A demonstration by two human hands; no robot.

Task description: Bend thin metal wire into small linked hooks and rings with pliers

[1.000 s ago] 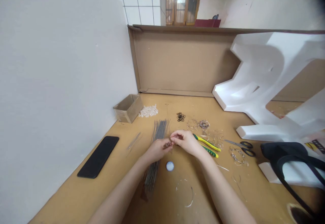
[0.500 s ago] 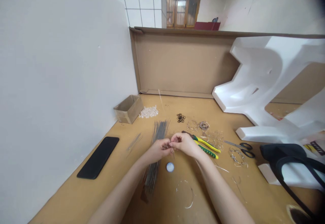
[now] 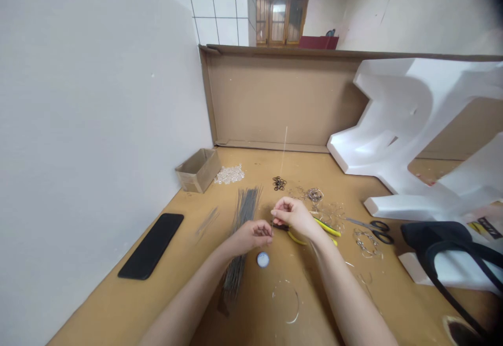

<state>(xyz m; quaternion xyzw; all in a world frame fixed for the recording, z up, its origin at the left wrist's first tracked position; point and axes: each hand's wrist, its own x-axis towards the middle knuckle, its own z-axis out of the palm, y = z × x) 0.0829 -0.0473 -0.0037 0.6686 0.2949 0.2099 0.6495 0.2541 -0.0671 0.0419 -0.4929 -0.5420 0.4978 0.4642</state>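
My left hand (image 3: 251, 233) and my right hand (image 3: 293, 215) are closed in pinches close together over the brown table (image 3: 176, 283). Between them a thin straight wire (image 3: 282, 155) stands nearly upright, its tip reaching up before the cardboard wall (image 3: 275, 100). The right fingers pinch the wire low down, and the left fingers pinch its bottom end. A bundle of grey wires (image 3: 240, 231) lies under my left hand. Green and yellow pliers (image 3: 326, 228) lie just under my right hand. A small white round cap (image 3: 263, 259) sits below the hands.
A black phone (image 3: 151, 245) lies at the left by the white wall. A small cardboard box (image 3: 198, 169), clear beads (image 3: 229, 174), black rings (image 3: 279, 182), wire loops (image 3: 365, 241), scissors (image 3: 373, 225), white foam shapes (image 3: 412, 126) and a black bag (image 3: 451, 246) are around.
The thin wire has swung from leaning left to nearly upright. My right hand has risen a little off the pliers, while my left hand has dropped slightly lower.
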